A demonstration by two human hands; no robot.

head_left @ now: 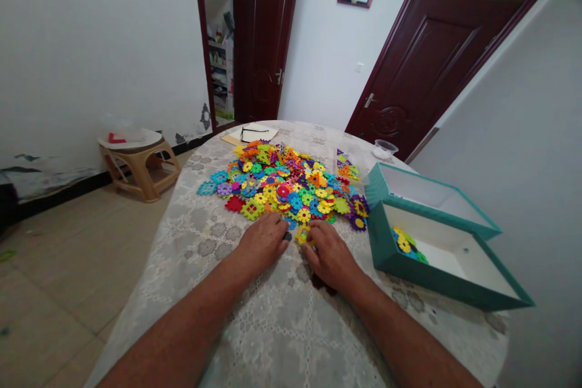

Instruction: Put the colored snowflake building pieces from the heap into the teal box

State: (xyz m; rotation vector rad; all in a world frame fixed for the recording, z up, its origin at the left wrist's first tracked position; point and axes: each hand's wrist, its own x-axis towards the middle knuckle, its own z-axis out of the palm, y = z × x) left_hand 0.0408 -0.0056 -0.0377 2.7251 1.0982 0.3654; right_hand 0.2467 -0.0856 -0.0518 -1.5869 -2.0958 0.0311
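Observation:
A heap of colourful plastic interlocking pieces, shaped like flowers, gears and window squares, lies in the middle of the table. My left hand rests at the heap's near edge, fingers curled together; whatever they hold is hidden beneath them. Close to its fingertips is a blue piece. My right hand has its thumb and fingers closed on a yellow interlocking piece, which shows just left of the fingertips.
A teal box on the right holds several pieces in its left end, with a second teal box part behind it. Glasses lie on paper at the back left. A clear bowl stands back right. A patterned cloth covers the table.

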